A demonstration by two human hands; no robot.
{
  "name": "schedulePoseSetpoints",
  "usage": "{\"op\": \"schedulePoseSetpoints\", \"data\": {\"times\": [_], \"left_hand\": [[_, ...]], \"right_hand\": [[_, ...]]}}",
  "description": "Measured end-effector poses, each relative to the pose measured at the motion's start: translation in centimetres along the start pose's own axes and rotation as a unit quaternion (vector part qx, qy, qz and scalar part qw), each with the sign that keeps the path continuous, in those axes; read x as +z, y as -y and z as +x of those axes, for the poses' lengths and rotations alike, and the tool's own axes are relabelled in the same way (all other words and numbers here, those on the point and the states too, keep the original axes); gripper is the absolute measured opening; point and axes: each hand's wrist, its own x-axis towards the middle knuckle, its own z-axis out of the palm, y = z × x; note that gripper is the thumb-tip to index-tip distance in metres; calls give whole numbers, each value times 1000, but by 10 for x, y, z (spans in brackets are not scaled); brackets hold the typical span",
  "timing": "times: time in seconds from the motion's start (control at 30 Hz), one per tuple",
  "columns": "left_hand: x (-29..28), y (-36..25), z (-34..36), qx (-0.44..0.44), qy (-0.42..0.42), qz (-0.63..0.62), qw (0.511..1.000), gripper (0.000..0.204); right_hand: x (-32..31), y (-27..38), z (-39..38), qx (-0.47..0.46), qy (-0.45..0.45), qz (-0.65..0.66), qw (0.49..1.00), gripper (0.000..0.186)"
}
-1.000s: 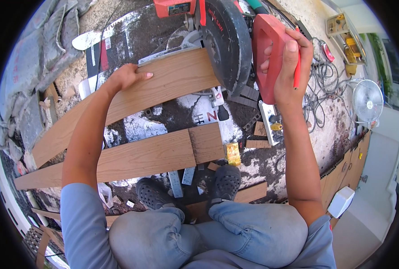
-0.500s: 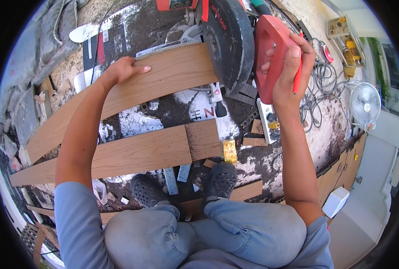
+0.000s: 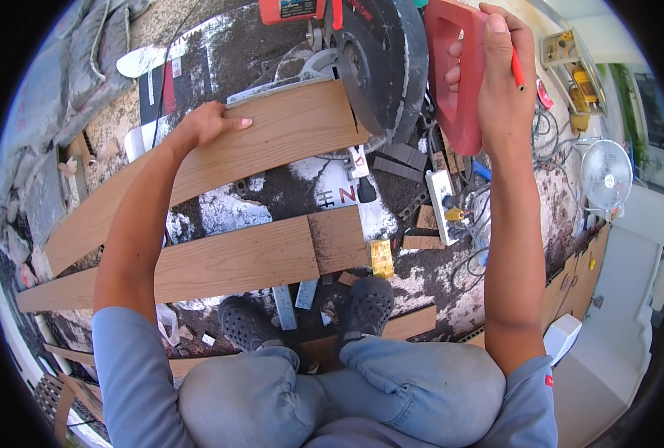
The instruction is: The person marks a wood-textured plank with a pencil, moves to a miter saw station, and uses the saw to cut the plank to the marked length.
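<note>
A wooden plank (image 3: 287,119) lies across the base of a miter saw (image 3: 376,63), against its fence. My left hand (image 3: 209,127) grips the plank near its back edge, thumb on the top face. The saw's black guard stands at the plank's right end. My right hand (image 3: 503,82) is wrapped round the saw's red handle (image 3: 459,131) and also holds a red pencil (image 3: 519,75) along the fingers. A second plank (image 3: 235,254) lies in front of me, with a shorter board piece (image 3: 335,239) at its right end, above my feet.
Grey sacks (image 3: 63,89) are piled at the left. A power strip (image 3: 440,205) with plugs and cables sits right of the saw, among wood offcuts. A fan (image 3: 606,173) and a metal rack (image 3: 574,75) stand at the right. A yellow box (image 3: 380,257) lies near my right foot.
My right hand and the red handle have moved up and slightly right, and the saw head with them, uncovering more of the plank's right end. My left hand stays on the plank.
</note>
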Motion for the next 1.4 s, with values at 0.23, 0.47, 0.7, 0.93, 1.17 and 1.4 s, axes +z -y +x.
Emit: {"op": "schedulePoseSetpoints", "data": {"times": [0.23,0.47,0.7,0.93,1.17,1.4], "left_hand": [[-2,0,3,3,16,8,1000,98],[-2,-3,0,-1,7,2,1000,99],[2,2,1,1,-3,6,1000,100],[-1,-1,0,4,2,3,1000,100],[0,-1,0,7,-5,13,1000,101],[2,1,0,5,-2,2,1000,102]], "right_hand": [[-7,-3,4,29,6,4,1000,30],[-12,-16,-3,-17,8,-18,1000,38],[-17,-26,-14,-29,18,-37,999,44],[-18,-34,-29,-37,6,-5,999,39],[-20,-42,-37,-34,10,-23,999,41],[-19,-49,-47,-27,0,-14,1000,40]]}}
